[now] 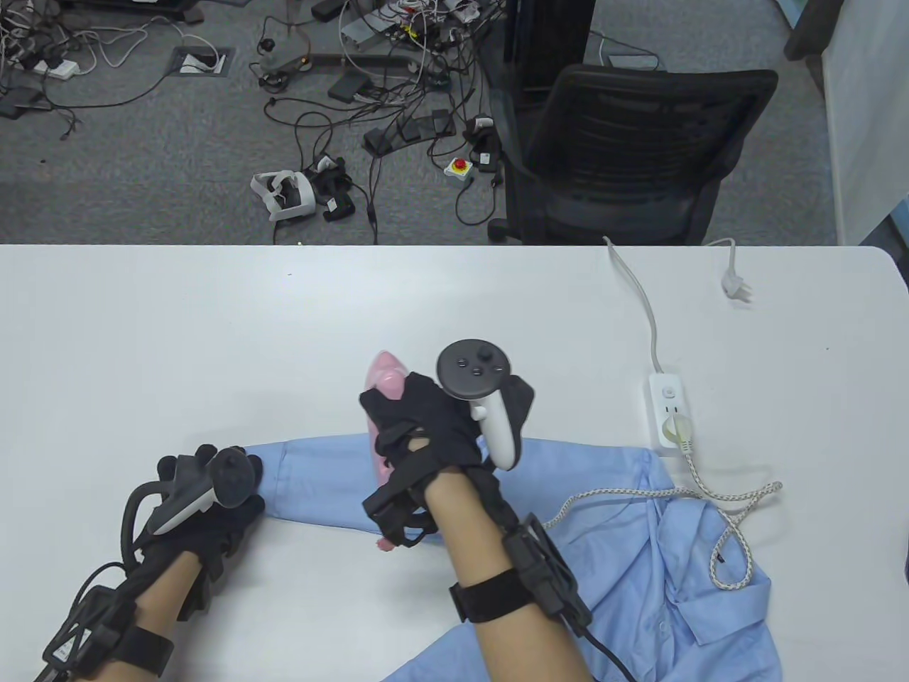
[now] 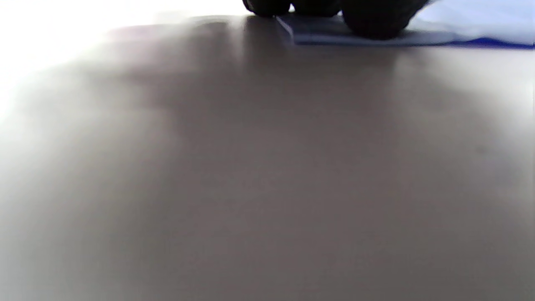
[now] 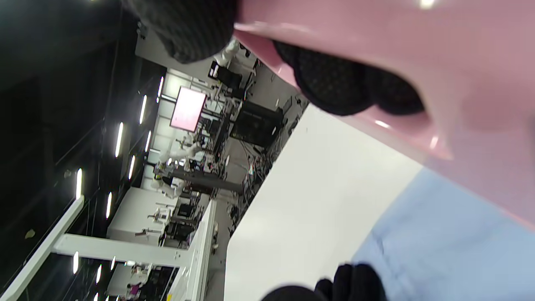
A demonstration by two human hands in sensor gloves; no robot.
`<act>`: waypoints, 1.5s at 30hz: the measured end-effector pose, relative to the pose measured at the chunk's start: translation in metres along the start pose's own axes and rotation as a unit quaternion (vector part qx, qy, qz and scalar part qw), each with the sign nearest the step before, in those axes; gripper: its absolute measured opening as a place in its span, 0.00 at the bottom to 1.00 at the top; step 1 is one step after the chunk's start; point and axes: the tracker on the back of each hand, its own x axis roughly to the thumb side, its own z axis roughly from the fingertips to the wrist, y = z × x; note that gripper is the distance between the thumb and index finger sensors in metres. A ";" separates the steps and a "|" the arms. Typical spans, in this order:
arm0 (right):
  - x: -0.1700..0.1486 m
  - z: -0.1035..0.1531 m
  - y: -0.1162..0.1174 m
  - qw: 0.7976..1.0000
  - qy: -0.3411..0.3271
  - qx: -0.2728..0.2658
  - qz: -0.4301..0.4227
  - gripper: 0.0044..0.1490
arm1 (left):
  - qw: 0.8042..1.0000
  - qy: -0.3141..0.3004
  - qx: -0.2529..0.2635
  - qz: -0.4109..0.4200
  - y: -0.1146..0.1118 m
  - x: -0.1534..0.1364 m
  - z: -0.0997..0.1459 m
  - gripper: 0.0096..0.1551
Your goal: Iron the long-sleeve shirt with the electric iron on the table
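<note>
Blue shirt under a pink iron

Blue long-sleeve shirt [image 1: 639, 568], one only, lies rumpled along the near edge of the white desk [image 1: 213, 320], one sleeve stretched flat toward the left. Left hand [image 1: 206, 497] presses that sleeve's cuff with straight fingers, holding nothing. Right hand [image 1: 419, 440] has its grip curled round the handle of the single pink iron [image 1: 383, 376], which stands on the sleeve. One braided cord [image 1: 738, 511] runs from the iron across the shirt to one white power strip [image 1: 667, 412] farther back. Beyond the desk stands one black office chair [image 1: 625, 156].
</note>
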 end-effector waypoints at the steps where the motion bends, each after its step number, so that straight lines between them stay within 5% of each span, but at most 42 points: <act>1: -0.001 -0.007 0.016 1.000 0.003 0.017 -0.003 0.42 | 1.000 -0.001 0.000 0.003 0.000 0.000 0.000 0.34; 9: -0.032 -0.053 0.101 0.992 0.050 0.093 -0.064 0.43 | 1.000 -0.002 -0.001 0.006 0.000 -0.001 0.000 0.34; 22: -0.059 -0.087 0.138 0.985 0.101 0.111 -0.086 0.42 | 1.000 -0.002 -0.002 0.008 0.000 -0.001 0.000 0.33; 32: -0.061 -0.090 0.136 0.983 0.132 0.097 -0.084 0.42 | 1.000 -0.002 0.000 -0.015 -0.001 0.005 0.002 0.36; 45: -0.099 -0.076 0.064 0.980 0.177 0.053 -0.080 0.42 | 0.995 0.017 0.027 -0.094 -0.005 0.024 0.006 0.47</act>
